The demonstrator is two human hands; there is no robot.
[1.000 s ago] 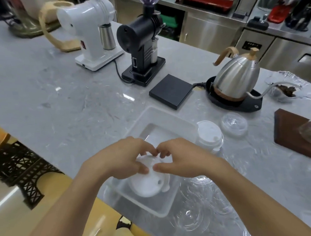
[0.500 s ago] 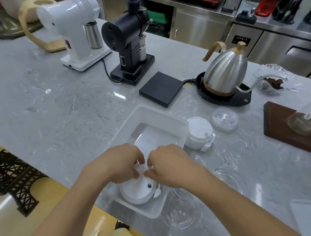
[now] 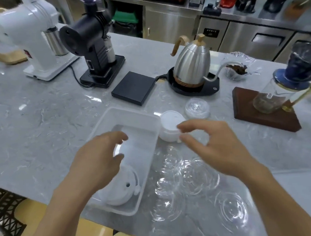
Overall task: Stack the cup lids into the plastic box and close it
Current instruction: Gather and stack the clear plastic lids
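So the plastic box (image 3: 104,124) sits open on the grey marble desk (image 3: 43,123), and it's the handy landmark here. One stack of white lids (image 3: 121,190) is already inside it, at the near end. A second stack of white lids (image 3: 170,126) stands just outside the box's far right corner, on the desk.

Clear lids: one (image 3: 197,108) sits a bit beyond that outside white stack, and a loose bunch (image 3: 186,177) lies right of the box toward the near edge. That bunch looks like four or five, but they overlap and they're see-through, so an exact count can't be told.

Both hands are holding nothing. The left hand (image 3: 97,160) hovers over the middle of the box, grip released, fingers loosely bent. The right hand (image 3: 215,145) is right of the box, thumb and fingers spread apart just beside the outside white stack, not gripping it.

Beyond the box: one black flat pad (image 3: 133,87), one steel kettle (image 3: 193,63) on its black base, two grinders, one black (image 3: 91,47) and one white (image 3: 26,36). Far right of the box there's one wooden block (image 3: 266,113) carrying a glass jar (image 3: 269,101).
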